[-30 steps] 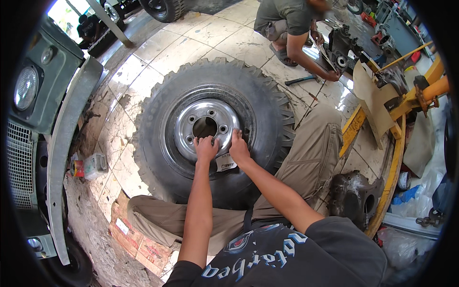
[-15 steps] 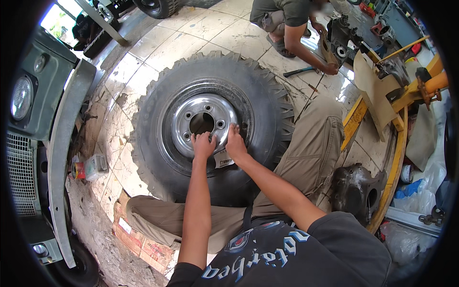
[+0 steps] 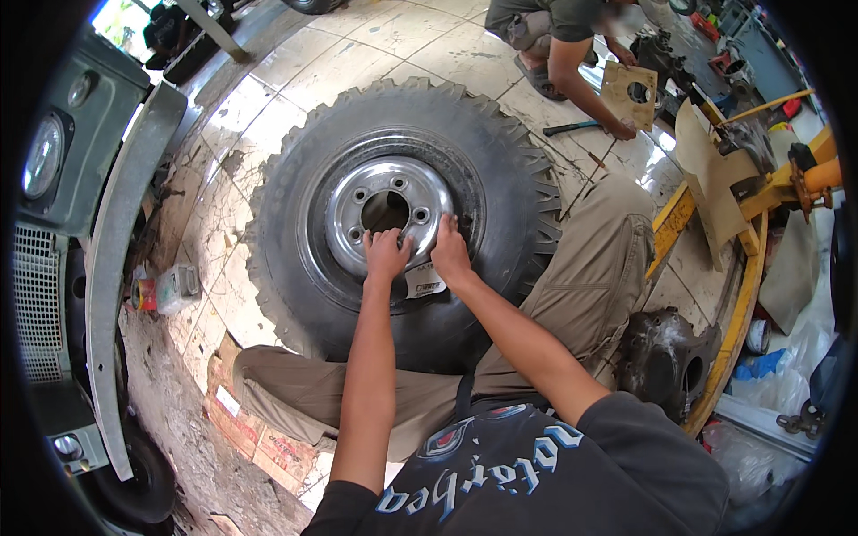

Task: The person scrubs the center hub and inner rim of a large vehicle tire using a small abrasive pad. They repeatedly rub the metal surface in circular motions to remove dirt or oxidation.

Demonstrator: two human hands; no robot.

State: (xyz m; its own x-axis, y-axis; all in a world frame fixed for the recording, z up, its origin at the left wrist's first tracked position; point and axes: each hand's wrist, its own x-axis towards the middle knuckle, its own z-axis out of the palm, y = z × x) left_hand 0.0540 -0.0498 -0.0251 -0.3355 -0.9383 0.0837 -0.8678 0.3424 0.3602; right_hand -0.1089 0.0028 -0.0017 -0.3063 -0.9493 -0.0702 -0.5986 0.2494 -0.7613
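A large knobbly tyre lies flat before me, with a shiny metal wheel rim in it. Around the rim's round centre hole are several bolt holes. My left hand has its bent fingers hooked at the near edge of that hole, thumb apart. Farther right, my right hand presses closely held fingers on the rim's side. A curved white printed sheet sticks out between the hands, against the right hand's inner side; the hand hides its upper part.
A vehicle front with a metal bumper stands left, near a clear plastic container. At top right another person's hand holds a tan sheet near a hammer. A yellow frame and dark metal housing lie right.
The view has shifted slightly; both my hands keep nearly the same places on the rim. More of the white sheet shows. The other person's tan sheet has turned, showing a round hole.
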